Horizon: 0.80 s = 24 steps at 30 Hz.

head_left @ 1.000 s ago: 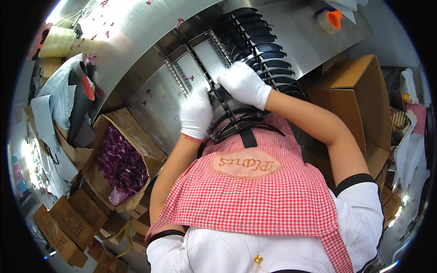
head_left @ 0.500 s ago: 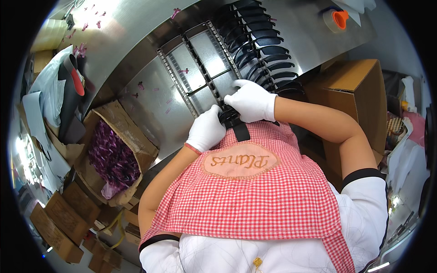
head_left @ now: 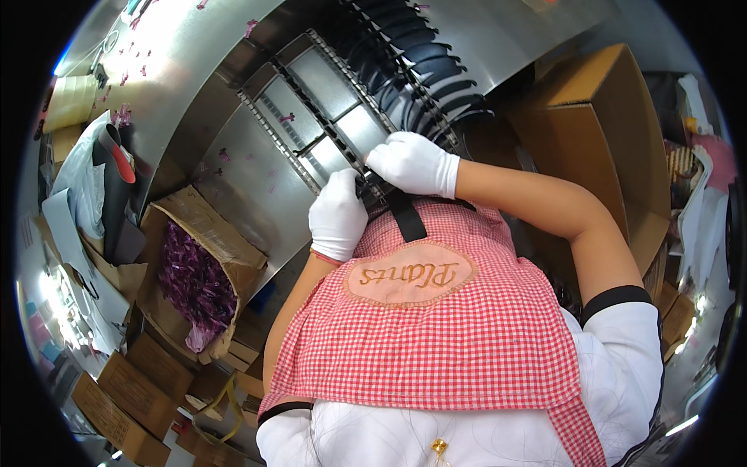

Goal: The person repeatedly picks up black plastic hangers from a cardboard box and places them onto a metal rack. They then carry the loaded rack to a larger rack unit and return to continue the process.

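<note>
Both gloved hands were up at the near end of the middle rail (head_left: 319, 115), close in to the person's body. The left hand (head_left: 338, 218) was on the left side of it, fingers bent inward, tips right by a small dark part (head_left: 375, 185) at the rail's near end. The right hand (head_left: 412, 165) came in from the right, fingers curled, thumb and forefinger drawn together over the same spot. From where I stood, couldn't tell whether either had a real hold on the dark part or just touched it; the fingers covered most of it.

Key relation: the dark part sat between the two hands, just right of the left fingertips and just bodyward of the right ones. Neither hand clearly nearer. The middle rail's long axis ran from there up and away to the left, slantwise across the steel table (head_left: 183, 86), roughly parallel to the left rail (head_left: 272, 136) and right rail (head_left: 350, 78).

A black strap (head_left: 408, 222) lay bodyward of the dark part, over the checked apron (head_left: 420, 342). Past the right hand, a row of curved black pieces (head_left: 436, 71) lined the far right side. One small pink piece (head_left: 287, 117) was between the left and middle rails. Carton of shiny purple pieces (head_left: 198, 272) stood off left; open cardboard box (head_left: 564, 117), right.
</note>
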{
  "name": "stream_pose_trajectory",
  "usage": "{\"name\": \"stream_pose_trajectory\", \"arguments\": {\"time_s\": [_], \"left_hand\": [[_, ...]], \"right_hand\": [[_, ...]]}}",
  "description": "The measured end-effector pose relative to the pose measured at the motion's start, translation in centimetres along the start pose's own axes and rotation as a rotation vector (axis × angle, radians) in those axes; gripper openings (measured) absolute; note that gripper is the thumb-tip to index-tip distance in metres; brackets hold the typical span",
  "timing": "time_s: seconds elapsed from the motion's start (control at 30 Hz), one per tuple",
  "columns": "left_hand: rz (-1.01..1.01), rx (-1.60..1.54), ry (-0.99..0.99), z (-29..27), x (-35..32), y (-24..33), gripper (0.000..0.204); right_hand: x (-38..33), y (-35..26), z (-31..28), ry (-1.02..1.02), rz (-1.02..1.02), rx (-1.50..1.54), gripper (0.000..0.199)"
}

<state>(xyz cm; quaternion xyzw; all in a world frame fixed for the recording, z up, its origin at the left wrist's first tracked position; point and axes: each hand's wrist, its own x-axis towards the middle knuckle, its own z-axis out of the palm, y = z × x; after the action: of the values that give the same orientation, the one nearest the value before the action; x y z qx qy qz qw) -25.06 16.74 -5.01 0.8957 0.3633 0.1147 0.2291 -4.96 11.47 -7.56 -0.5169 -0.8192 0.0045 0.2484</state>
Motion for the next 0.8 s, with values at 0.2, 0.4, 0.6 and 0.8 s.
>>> {"name": "stream_pose_trajectory", "arguments": {"time_s": [0.2, 0.4, 0.6, 0.8], "left_hand": [[0.209, 0.389, 0.452, -3.2, 4.9, -0.5, 0.029], [0.386, 0.442, 0.509, -10.8, 6.7, 4.8, 0.037], [0.45, 0.283, 0.417, -9.9, 10.3, 16.9, 0.05], [0.266, -0.805, 0.161, -1.4, 16.6, 34.5, 0.095]], "right_hand": [[5.5, 0.5, -1.6, 0.16, 0.175, -0.252, 0.027], [6.8, 0.2, -9.8, 0.427, 0.177, -0.003, 0.04], [-0.8, 1.8, -20.1, 0.25, 0.495, 0.065, 0.048], [-14.5, 7.0, -28.9, 0.712, 1.002, 0.458, 0.04]]}}
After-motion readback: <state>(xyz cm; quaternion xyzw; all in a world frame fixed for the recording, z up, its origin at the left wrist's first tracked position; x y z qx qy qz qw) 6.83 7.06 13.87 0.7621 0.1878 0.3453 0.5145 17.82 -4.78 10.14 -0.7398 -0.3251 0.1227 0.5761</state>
